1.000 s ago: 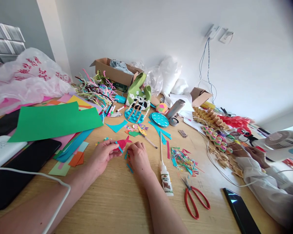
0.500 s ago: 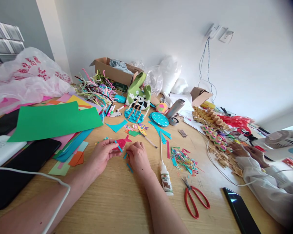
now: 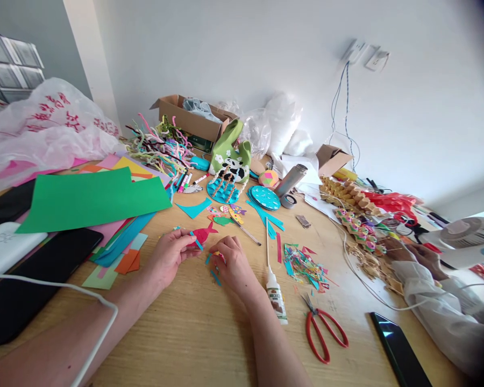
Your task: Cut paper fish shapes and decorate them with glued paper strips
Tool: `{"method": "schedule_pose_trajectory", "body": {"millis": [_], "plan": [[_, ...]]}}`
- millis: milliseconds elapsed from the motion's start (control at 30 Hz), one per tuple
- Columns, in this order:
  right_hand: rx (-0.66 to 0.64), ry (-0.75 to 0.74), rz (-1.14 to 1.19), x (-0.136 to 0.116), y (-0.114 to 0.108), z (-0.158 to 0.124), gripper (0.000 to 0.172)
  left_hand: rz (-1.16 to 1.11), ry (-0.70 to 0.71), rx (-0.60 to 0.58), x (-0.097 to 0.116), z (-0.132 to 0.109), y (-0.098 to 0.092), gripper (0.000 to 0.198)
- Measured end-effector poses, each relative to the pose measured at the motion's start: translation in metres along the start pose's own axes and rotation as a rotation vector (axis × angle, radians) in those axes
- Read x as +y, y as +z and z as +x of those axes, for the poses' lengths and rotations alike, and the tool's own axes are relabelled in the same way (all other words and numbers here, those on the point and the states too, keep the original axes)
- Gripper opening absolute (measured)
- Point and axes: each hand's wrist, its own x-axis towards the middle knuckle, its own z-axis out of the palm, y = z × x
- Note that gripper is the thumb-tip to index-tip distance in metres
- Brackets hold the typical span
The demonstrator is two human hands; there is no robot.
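Between the thumb and fingers of my left hand (image 3: pixel 173 250) is a red paper fish (image 3: pixel 204 235), its tail pointing right. A narrow blue paper strip (image 3: pixel 196 241) lies across its body near my thumb. Just to the right, my right hand (image 3: pixel 232 263) is low over the table with fingertips drawn together. Small bits of coloured paper show at those fingertips, but what they pinch is hidden. A blue paper scrap (image 3: pixel 215 277) lies below them. Behind both hands are several decorated paper fish (image 3: pixel 222 220) and a thin brush-like stick (image 3: pixel 248 234).
Right of my hands lie a glue bottle (image 3: pixel 276 298), red-handled scissors (image 3: pixel 326 333), a heap of paper snippets (image 3: pixel 304 266) and a phone (image 3: pixel 399 349). Green card (image 3: pixel 92 199) tops a paper pile at left. A co-worker's hands (image 3: pixel 413 255) are at far right; a white cable (image 3: pixel 108 322) crosses my left forearm.
My right hand's fingers have lifted and shifted slightly, showing small coloured bits at their tips. My left hand keeps the red fish in nearly the same place.
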Motion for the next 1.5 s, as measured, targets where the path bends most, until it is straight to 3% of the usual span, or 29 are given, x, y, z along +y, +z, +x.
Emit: {"method": "schedule_pose_trajectory", "body": {"millis": [333, 600, 733, 900, 967, 1233, 1367, 1500], "plan": [[-0.168, -0.204, -0.235, -0.007, -0.001, -0.002, 0.013, 0.015, 0.000, 0.000, 0.000, 0.001, 0.001, 0.016], [-0.149, -0.206, -0.237, -0.006, 0.006, -0.001, 0.014, 0.015, 0.008, -0.027, 0.001, -0.001, 0.001, 0.018], [-0.032, -0.180, -0.097, -0.001, 0.009, -0.002, 0.018, 0.014, 0.013, -0.027, 0.000, 0.000, -0.001, 0.019], [0.335, -0.060, 0.154, -0.006, 0.006, -0.001, 0.018, -0.001, 0.017, -0.013, -0.001, 0.002, -0.002, 0.019], [0.418, 0.029, 0.285, -0.011, 0.004, -0.001, 0.015, 0.003, 0.007, -0.015, -0.002, 0.004, -0.003, 0.019], [0.312, 0.356, 0.957, -0.021, 0.009, 0.001, 0.014, 0.037, -0.006, 0.001, -0.004, 0.005, -0.003, 0.020], [0.295, 0.429, 1.100, -0.020, 0.008, 0.002, 0.024, -0.029, 0.007, 0.002, -0.001, 0.002, -0.001, 0.022], [0.280, 0.492, 1.108, -0.022, 0.008, 0.002, 0.036, -0.078, 0.014, -0.111, 0.001, -0.001, 0.001, 0.023]]}}
